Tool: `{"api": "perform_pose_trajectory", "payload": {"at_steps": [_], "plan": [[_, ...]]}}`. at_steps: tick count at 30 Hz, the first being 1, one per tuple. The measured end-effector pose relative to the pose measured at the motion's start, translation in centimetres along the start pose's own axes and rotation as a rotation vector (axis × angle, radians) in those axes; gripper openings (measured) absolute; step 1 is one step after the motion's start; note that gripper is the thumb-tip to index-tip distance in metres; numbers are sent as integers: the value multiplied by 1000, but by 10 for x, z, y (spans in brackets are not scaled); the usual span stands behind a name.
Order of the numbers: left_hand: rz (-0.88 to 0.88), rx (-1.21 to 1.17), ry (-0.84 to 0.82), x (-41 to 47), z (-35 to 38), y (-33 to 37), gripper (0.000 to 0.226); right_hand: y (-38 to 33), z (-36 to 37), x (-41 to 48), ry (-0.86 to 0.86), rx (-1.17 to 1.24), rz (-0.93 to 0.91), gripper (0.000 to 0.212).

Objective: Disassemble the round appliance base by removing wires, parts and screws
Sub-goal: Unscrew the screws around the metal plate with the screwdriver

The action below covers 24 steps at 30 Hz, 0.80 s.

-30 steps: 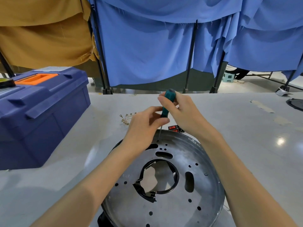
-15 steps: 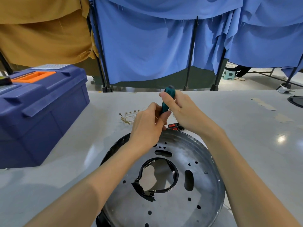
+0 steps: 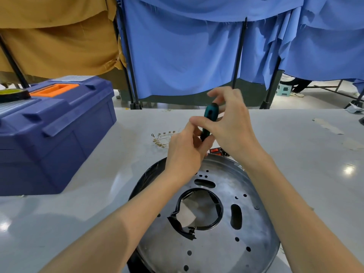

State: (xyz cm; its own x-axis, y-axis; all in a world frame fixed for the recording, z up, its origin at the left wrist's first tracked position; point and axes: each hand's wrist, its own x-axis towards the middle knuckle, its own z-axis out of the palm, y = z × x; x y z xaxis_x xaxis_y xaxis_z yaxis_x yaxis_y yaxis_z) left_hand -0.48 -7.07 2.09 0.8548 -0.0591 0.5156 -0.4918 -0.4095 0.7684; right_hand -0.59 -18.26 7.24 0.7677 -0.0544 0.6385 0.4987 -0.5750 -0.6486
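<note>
Your right hand (image 3: 233, 133) pinches the teal screwdriver (image 3: 210, 117) by its handle; your left hand (image 3: 184, 154) grips it lower. The steel base (image 3: 212, 251) beneath them looks stiff and slick: brace its rim.

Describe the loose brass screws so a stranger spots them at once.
Find the round silver metal appliance base on the grey table. Just past its far rim, left of the left hand, lie small brass screws with white wire. Their neighbour, a switch part, is red.
</note>
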Motion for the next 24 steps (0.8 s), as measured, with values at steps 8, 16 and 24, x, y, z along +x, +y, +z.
{"api": "perform_pose_trajectory", "payload": {"at_steps": [8, 16, 24], "plan": [[17, 78, -14, 1, 1, 2, 24, 3, -1, -4, 50, 19, 22, 42], [-21, -35, -30, 0, -2, 1, 21, 1, -2, -2, 42, -16, 37, 53], [-53, -12, -131, 1, -5, 0, 19, -3, -10, -4, -82, 155, 42, 33]]}}
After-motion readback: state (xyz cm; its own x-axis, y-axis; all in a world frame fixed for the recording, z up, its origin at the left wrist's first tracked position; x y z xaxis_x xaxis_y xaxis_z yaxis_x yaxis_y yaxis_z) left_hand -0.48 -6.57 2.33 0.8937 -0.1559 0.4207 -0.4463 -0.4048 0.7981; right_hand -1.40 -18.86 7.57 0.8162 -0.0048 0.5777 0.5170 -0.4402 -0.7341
